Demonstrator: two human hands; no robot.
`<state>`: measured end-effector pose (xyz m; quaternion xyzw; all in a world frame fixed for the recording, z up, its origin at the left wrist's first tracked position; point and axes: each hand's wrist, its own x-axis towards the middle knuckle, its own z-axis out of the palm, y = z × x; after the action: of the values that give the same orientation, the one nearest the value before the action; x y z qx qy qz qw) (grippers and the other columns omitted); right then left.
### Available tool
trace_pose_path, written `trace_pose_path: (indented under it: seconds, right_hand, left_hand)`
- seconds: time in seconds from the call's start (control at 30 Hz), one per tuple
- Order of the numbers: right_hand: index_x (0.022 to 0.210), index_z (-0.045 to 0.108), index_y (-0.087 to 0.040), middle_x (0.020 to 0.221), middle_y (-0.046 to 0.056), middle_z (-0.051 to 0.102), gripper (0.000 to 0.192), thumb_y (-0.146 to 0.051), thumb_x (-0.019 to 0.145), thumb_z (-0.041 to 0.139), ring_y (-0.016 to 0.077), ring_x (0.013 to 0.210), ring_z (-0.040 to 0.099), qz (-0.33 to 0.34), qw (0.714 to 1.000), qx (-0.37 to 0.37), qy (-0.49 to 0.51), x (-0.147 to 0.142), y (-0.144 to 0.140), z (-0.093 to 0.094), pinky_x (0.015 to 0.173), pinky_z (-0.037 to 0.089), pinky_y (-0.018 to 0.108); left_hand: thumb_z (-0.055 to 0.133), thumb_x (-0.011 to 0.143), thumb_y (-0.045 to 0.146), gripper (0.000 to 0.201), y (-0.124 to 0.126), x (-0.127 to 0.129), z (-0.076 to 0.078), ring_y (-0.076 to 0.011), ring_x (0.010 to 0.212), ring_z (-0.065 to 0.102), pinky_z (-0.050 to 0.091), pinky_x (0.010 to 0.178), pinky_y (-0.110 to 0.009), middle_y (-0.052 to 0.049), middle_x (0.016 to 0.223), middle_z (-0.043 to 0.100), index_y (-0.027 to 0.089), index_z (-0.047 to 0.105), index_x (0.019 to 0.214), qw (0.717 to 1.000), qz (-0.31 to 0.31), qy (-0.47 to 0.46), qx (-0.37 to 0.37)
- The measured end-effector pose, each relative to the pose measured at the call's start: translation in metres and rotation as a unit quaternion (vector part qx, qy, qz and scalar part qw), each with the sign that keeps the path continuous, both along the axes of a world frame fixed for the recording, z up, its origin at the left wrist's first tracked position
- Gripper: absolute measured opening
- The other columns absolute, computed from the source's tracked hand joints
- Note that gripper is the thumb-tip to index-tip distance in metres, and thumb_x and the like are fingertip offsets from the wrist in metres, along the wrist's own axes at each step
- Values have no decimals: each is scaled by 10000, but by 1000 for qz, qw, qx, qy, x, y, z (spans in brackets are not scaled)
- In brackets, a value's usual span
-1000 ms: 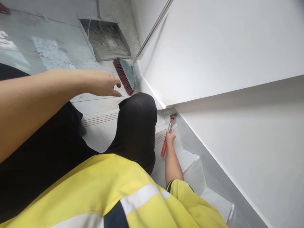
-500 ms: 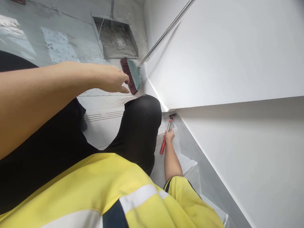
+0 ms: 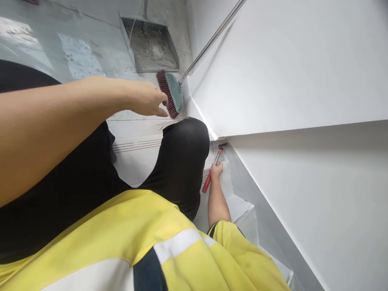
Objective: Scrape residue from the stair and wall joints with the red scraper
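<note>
White-painted stairwell walls (image 3: pixel 287 60) enclose tiled stair steps (image 3: pixel 136 149) leading up to a grey landing (image 3: pixel 75 40). Left hand (image 3: pixel 148 101), reaching forward above the knee (image 3: pixel 184 137), hangs with its grip loosely spread and empty, fingertips just beside the red bristles of the broom head (image 3: pixel 171 93), not touching as far as can be seen; the broom's metal handle (image 3: pixel 212 38) leans against the wall. Right hand (image 3: pixel 216 170), low beside the leg, has its grip closed around the red-handled scraper (image 3: pixel 211 174), whose blade end rests at the corner where the step meets the grey skirting (image 3: pixel 257 202). Dustpan (image 3: pixel 151 44), standing on the landing just beyond the broom, already carries a layer of dust and rubble, so some debris appears collected; small flecks lie on the step edge near the knee, and the scraper at the corner suggests residue there is yet to be removed.
</note>
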<state>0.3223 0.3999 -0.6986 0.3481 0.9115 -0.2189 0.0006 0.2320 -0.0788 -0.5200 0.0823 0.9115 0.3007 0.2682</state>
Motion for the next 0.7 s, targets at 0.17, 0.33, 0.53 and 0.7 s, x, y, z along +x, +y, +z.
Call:
trace_pose_path:
  seconds: [0.17, 0.33, 0.53, 0.7]
  right_hand:
    - [1218, 502, -130, 570, -26, 585, 532, -259, 706, 570, 161, 419, 559, -1, 1000, -17, -16, -6, -3, 6, 462, 439, 238]
    - [1198, 501, -124, 571, -23, 590, 492, -266, 728, 542, 161, 434, 565, 7, 1000, 2, 0, 5, -2, 4, 498, 455, 243]
    - [1208, 486, -121, 556, -24, 584, 517, -249, 714, 566, 171, 443, 582, -15, 1000, -24, -9, -1, 0, 1, 458, 450, 244]
    - [1224, 460, -125, 603, -8, 604, 523, -257, 727, 555, 161, 446, 587, -27, 999, -40, -2, -5, -5, 4, 430, 445, 237]
  left_hand:
    - [407, 752, 651, 697, -3, 0, 0, -396, 1227, 404, 285, 996, -566, -70, 1164, 573, 208, 486, 1285, 998, -29, -24, -46]
    - [387, 721, 689, 753, -6, 0, -3, -415, 1233, 393, 264, 999, -590, -68, 1170, 577, 197, 488, 1282, 999, -40, -14, -29]
    - [401, 728, 650, 698, -9, -1, -7, -426, 1240, 375, 252, 983, -616, -42, 1089, 608, 207, 509, 1257, 999, -32, 8, 14]
    - [413, 722, 643, 662, -7, 0, -5, -401, 1184, 453, 336, 942, -589, -40, 1005, 631, 212, 544, 1207, 999, -34, 13, 3]
